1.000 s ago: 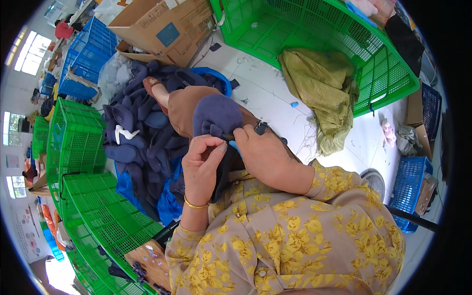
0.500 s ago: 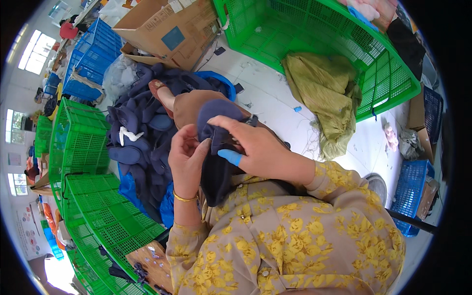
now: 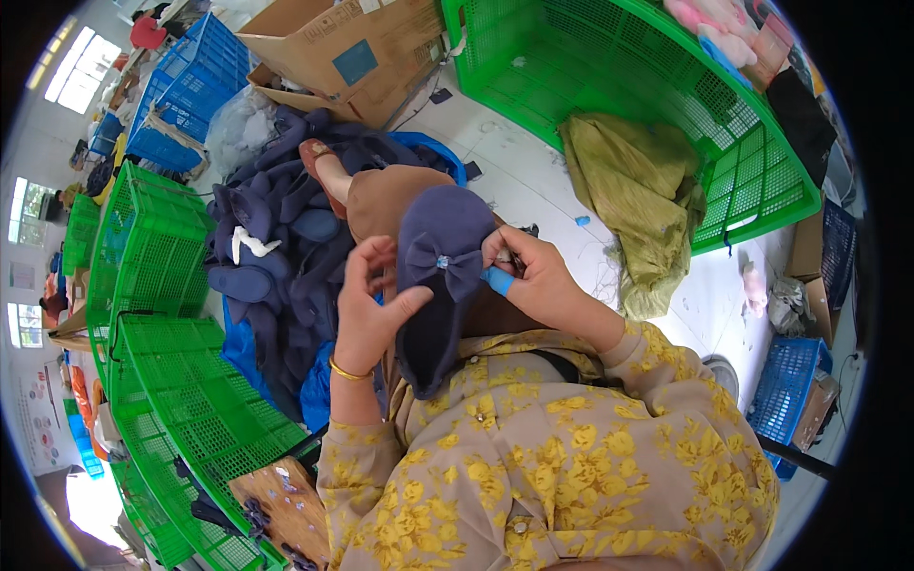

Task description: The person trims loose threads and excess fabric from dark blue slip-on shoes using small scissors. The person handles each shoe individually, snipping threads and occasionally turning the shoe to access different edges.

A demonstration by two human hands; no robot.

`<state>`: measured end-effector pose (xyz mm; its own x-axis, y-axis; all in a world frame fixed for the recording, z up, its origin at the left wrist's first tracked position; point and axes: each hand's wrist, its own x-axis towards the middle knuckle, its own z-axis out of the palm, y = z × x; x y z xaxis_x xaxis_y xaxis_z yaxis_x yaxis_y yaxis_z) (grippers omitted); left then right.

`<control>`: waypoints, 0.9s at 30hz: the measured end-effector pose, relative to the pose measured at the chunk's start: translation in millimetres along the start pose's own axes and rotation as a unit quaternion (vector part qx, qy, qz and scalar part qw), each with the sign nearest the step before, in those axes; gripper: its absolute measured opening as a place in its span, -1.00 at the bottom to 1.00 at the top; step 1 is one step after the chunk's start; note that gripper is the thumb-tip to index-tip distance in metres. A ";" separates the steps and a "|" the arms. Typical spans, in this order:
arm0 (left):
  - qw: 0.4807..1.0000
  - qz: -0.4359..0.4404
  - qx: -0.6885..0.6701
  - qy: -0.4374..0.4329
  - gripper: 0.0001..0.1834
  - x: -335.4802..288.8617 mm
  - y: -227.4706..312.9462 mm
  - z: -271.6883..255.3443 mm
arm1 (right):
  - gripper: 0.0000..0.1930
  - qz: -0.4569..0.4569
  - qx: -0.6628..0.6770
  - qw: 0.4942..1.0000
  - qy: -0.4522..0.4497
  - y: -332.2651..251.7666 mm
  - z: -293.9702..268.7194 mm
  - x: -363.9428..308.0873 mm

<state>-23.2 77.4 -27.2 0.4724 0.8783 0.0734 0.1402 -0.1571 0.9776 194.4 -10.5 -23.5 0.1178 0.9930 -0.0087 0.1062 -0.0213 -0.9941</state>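
Note:
A navy slipper [image 3: 440,217] rests on my lap, its rounded closed toe pointing away from me and its dark opening toward my body. Across its upper sits a navy bow [image 3: 464,271] with a small shiny stone at the centre. My right hand [image 3: 541,285] pinches the bow's right end at the slipper's edge; a blue cover wraps one of its digits. On the other side, my left hand [image 3: 367,309] is open, thumb and fingers apart, with the thumb tip close to the slipper's left edge. A gold bangle circles the left wrist.
A heap of navy slippers [image 3: 276,271] lies to the left on blue sheeting. Green crates [image 3: 190,381] line the left side, near a wooden board [image 3: 286,509]. Ahead stand a cardboard box [image 3: 347,62] and a large green basket [image 3: 533,105] with an olive sack [image 3: 633,205] hanging out.
My left hand has let go of the bow area and opened toward the left. My right hand has shifted right to the bow's end, and the bow with its stone now shows.

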 end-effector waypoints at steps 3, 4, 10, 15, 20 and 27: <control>0.989 -0.087 -0.123 -0.001 -0.43 -19.0 -12.8 2.5 | -0.87 0.001 0.044 0.999 -0.001 -0.5 9.2 2.9; 0.988 -0.082 -0.125 0.048 -0.47 -23.8 -10.6 5.8 | -0.85 -0.015 0.050 0.999 0.002 -4.1 14.9 7.0; 0.943 -0.063 -0.109 0.308 -0.60 -40.2 1.2 -3.3 | -0.59 -0.057 0.079 0.993 -0.067 -21.5 68.4 36.7; 0.930 -0.093 -0.079 0.346 -0.59 -62.6 1.1 -17.0 | -0.58 -0.052 -0.027 0.997 -0.048 -13.5 110.7 48.5; 0.923 -0.114 0.003 0.368 -0.56 -86.8 0.0 -28.8 | -0.66 0.022 -0.028 0.993 -0.116 -0.8 120.8 54.7; 0.966 0.057 0.233 0.092 -0.64 -128.1 -9.3 -17.7 | -0.61 0.008 -0.109 0.986 -0.123 42.2 133.2 60.2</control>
<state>-100.4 -25.6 -42.3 0.3505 0.9021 0.2518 0.4935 -0.4064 0.7689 74.5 63.8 -80.4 -0.1193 0.9898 -0.0779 0.3197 -0.0360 -0.9468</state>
